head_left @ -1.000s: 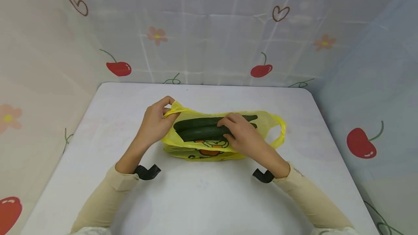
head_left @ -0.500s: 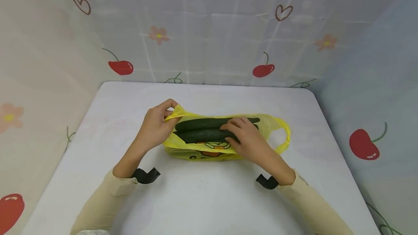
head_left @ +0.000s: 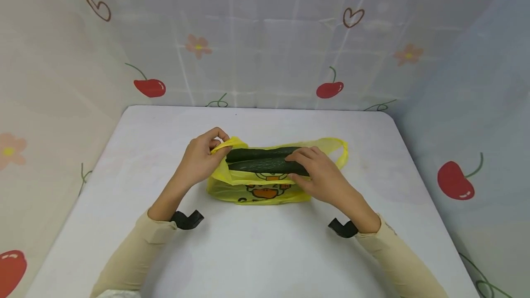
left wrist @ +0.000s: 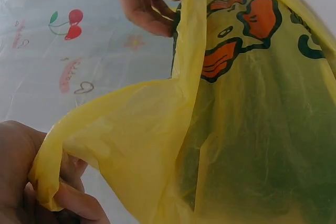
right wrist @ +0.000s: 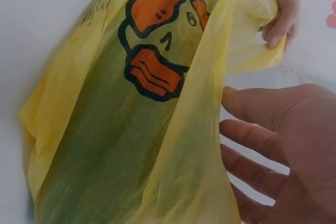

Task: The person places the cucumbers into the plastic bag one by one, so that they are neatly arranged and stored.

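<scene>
A yellow translucent plastic bag (head_left: pixel 225 192) with a printed cartoon duck lies on the table, its mouth facing up. Inside are two long dark green cucumbers side by side, the near cucumber (head_left: pixel 265 166) and the far cucumber (head_left: pixel 254 153). My left hand (head_left: pixel 201 159) pinches the bag's left handle between thumb and fingers; the left wrist view shows the yellow handle (left wrist: pixel 50 156) wrapped in the fingers. My right hand (head_left: pixel 320 176) holds the near cucumber toward its right end, fingers over the top and thumb at the bag's near edge. Both cucumbers' right ends are hidden.
The bag's right handle (head_left: pixel 344 153) stands up as a loose loop beyond my right hand. A white table (head_left: pixel 256 252) lies under everything, with a cherry-printed curtain (head_left: pixel 256 36) behind its far edge. A black strap (head_left: pixel 187 220) sticks out from each wrist.
The cucumbers and the bag's near edge have come up a little, showing more of the duck print. The right handle has shifted left, and the cucumbers' right ends have gone from sight.
</scene>
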`<state>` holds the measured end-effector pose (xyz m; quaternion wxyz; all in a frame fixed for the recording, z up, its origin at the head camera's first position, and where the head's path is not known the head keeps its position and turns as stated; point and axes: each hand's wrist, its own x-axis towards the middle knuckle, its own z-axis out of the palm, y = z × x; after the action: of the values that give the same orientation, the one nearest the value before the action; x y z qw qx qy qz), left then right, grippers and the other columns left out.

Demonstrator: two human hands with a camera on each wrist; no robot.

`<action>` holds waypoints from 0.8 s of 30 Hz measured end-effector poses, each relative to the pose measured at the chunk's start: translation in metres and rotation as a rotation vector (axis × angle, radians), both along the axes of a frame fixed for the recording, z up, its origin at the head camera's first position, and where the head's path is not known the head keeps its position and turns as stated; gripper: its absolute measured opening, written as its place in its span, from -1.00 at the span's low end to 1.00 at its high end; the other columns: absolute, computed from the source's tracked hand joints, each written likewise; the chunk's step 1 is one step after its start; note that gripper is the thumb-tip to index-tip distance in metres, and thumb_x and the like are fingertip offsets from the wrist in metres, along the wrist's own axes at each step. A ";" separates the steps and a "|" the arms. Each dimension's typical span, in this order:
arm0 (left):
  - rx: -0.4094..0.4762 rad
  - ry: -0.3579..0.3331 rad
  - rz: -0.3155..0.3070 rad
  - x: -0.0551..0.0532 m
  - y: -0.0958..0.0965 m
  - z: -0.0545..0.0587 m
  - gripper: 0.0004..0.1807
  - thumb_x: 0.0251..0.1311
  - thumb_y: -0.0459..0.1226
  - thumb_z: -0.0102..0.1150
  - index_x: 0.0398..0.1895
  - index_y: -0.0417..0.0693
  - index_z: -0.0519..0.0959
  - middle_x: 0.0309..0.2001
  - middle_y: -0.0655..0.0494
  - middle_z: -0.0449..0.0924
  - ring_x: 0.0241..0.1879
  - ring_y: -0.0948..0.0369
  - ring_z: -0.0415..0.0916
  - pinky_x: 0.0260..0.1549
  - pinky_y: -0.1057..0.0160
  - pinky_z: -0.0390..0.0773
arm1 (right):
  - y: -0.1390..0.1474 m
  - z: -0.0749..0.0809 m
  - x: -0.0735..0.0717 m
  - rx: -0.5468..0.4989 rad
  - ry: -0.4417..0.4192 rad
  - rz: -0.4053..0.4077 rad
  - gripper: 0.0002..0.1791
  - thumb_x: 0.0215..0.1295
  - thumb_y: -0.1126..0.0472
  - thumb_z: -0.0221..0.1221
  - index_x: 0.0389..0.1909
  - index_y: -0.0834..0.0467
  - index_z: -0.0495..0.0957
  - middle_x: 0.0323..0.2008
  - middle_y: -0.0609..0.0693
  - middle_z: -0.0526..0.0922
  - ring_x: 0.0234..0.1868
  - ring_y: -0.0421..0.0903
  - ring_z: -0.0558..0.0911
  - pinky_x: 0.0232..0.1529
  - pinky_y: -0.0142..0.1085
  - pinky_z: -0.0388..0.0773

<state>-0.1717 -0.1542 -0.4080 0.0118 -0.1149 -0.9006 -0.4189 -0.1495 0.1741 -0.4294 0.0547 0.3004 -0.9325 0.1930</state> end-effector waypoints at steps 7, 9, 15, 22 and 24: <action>-0.023 0.048 0.005 -0.004 -0.007 -0.006 -0.86 0.30 -0.06 0.22 -0.14 0.22 0.53 -0.59 0.12 0.28 -0.70 0.21 0.14 -0.69 0.31 0.16 | 0.002 0.002 -0.002 -0.013 0.000 -0.022 -0.53 0.28 -0.04 0.28 0.18 -0.05 0.51 0.18 -0.13 0.55 0.20 -0.08 0.48 0.19 -0.07 0.50; -0.024 0.056 0.005 -0.004 -0.009 -0.007 -0.85 0.30 -0.02 0.20 -0.16 0.23 0.52 -0.55 0.13 0.34 -0.65 0.19 0.20 -0.66 0.30 0.19 | 0.004 0.005 -0.002 -0.027 0.012 -0.038 -0.55 0.30 -0.04 0.27 0.18 -0.06 0.51 0.16 -0.14 0.55 0.21 -0.08 0.47 0.19 -0.07 0.50; -0.001 0.056 -0.009 -0.004 -0.012 -0.006 -0.72 0.31 0.17 0.09 -0.30 0.24 0.49 -0.52 0.14 0.37 -0.53 0.16 0.27 -0.55 0.25 0.25 | 0.014 0.017 -0.004 -0.117 0.085 -0.087 -0.66 0.36 0.02 0.21 0.11 -0.04 0.54 0.08 -0.14 0.59 0.17 -0.10 0.49 0.12 -0.09 0.53; 0.018 0.071 -0.015 -0.005 -0.013 -0.007 -0.73 0.35 0.14 0.05 -0.38 0.25 0.44 -0.58 0.13 0.27 -0.58 0.18 0.25 -0.57 0.27 0.23 | 0.026 0.022 -0.009 -0.239 0.172 -0.151 -0.74 0.36 0.12 0.21 0.03 0.00 0.59 0.04 -0.07 0.63 0.15 -0.03 0.48 0.13 -0.05 0.44; 0.026 0.077 -0.022 -0.005 -0.013 -0.007 -0.73 0.36 0.14 0.04 -0.41 0.27 0.42 -0.58 0.14 0.24 -0.58 0.20 0.23 -0.56 0.28 0.22 | 0.031 0.023 -0.015 -0.256 0.209 -0.186 -0.72 0.32 0.10 0.23 0.02 0.04 0.60 0.05 -0.01 0.63 0.15 0.03 0.46 0.18 0.01 0.37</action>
<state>-0.1766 -0.1670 -0.4148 0.0433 -0.1408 -0.8926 -0.4261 -0.1648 0.2048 -0.4063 0.2065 0.2221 -0.9133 0.2718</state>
